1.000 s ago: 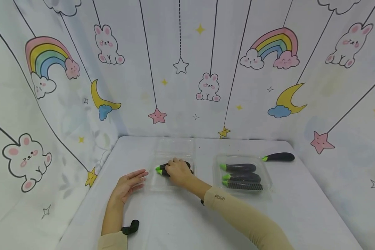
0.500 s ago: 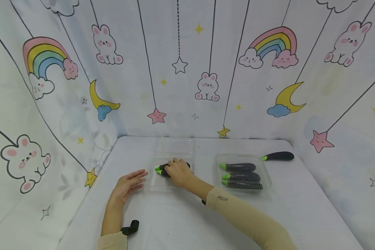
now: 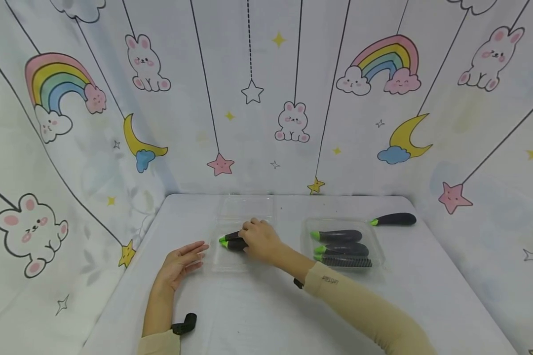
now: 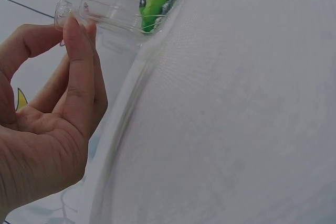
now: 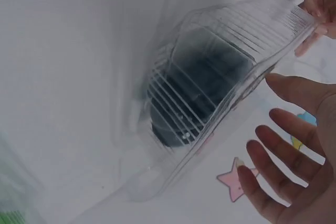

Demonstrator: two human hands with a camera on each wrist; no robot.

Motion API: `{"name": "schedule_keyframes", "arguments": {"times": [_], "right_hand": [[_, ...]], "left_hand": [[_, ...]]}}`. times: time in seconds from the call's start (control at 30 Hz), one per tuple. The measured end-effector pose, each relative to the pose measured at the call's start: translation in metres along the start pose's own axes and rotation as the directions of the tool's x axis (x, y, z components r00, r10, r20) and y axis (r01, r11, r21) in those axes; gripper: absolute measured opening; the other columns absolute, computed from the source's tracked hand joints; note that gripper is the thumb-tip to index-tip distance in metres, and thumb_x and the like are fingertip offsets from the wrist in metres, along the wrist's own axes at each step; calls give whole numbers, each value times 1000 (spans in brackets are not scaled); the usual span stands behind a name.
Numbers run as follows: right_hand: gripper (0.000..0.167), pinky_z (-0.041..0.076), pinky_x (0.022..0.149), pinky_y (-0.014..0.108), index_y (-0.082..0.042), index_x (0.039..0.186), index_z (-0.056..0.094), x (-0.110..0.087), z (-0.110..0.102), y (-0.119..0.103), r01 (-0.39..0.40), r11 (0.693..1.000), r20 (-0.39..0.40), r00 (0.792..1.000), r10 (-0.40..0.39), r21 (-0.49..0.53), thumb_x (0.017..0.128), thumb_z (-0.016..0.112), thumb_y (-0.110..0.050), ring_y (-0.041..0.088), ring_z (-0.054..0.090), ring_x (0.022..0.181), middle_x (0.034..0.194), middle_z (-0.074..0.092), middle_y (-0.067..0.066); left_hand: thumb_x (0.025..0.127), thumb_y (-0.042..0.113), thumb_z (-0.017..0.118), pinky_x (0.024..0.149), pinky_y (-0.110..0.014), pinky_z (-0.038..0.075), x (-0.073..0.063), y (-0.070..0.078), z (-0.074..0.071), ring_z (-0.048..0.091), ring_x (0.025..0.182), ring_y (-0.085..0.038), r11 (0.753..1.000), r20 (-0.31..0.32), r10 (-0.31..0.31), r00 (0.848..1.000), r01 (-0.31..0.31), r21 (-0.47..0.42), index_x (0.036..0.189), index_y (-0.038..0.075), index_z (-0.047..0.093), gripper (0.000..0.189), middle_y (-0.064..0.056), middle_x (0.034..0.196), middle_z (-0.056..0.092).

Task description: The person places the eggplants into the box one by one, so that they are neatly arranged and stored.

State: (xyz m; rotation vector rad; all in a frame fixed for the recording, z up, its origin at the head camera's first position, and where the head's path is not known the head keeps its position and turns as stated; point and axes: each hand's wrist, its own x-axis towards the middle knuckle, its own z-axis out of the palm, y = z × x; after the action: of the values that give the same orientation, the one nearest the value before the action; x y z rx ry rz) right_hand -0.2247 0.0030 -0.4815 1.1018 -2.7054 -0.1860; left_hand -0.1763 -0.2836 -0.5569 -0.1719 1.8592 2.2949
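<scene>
Two bare hands are at a clear container (image 3: 225, 261); the right hand (image 3: 261, 241) is over it with fingers spread, gripping nothing that the right wrist view shows, its thumb at or just beside the rim; the left hand (image 3: 184, 264) has its fingertips at a corner of that rim, though whether it pinches or merely touches I cannot tell; inside the container, by the right hand, two eggplants (image 3: 236, 244) lie side by side, partly covered by the fingers; a thumb snagging the rim would probably tip or skid so light a shell, and its rounded load could then roll askew; the container looks like thin, springy plastic with ribbed walls, and what seems its lid (image 3: 246, 206) is folded back behind; the eggplants are dark and smooth, narrowing to bright green caps; to the right, a second container (image 3: 375, 244) of similar clear plastic holds three more eggplants (image 3: 337, 236); near its far right corner, a loose eggplant (image 3: 397, 219), fatter at one end, lies on the white counter (image 3: 248, 310), where a stray bump would likely set it rolling.
</scene>
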Motion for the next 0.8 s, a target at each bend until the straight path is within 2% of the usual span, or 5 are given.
{"name": "schedule_keyframes", "arguments": {"times": [0.3,0.57,0.8], "right_hand": [[37,57,83,35,-19,122,76,-15,-10,28,-43,997,-37,998,46,66,90,84,-35,19,63,105,125,70,-1],[38,58,83,40,-17,119,77,-27,-16,60,-104,987,-99,988,116,120,86,88,-31,23,65,105,120,71,2],[37,60,81,37,-16,115,78,-39,-18,91,-137,985,-116,982,148,101,84,88,-33,23,67,102,118,72,4]], "left_hand": [[100,1,66,87,-28,60,-1,0,2,70,113,-18,1000,6,5,1000,-5,5,150,-9,47,55,-4,129,73],[100,1,67,89,-29,60,-2,1,1,69,114,-17,1000,15,-8,1000,8,-12,151,-9,47,56,-6,131,72],[100,1,66,89,-29,60,-1,0,1,68,115,-17,1000,21,-5,1000,5,-11,151,-9,47,55,-4,130,72]]}}
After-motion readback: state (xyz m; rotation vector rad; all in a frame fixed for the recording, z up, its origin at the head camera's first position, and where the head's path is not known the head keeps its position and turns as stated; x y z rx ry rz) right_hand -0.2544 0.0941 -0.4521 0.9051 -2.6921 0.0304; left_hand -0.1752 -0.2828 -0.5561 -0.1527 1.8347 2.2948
